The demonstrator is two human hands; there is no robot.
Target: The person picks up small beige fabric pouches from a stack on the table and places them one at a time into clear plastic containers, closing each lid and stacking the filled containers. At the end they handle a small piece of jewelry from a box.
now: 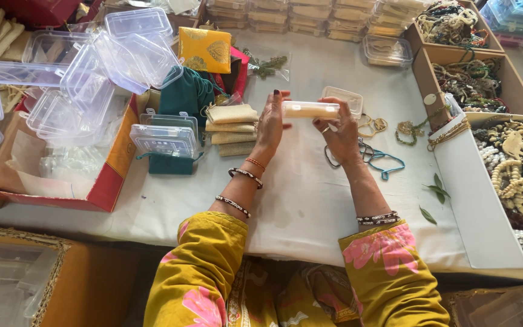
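— Head view: where is your box?
— Your left hand [272,124] and right hand [339,130] each grip one end of the clear plastic box [310,109], lengthwise across, above the tabletop [310,200].

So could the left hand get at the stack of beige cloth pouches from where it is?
Probably yes: the stack of beige cloth pouches lies just beside the left hand, nothing between, though that hand holds the clear plastic box.
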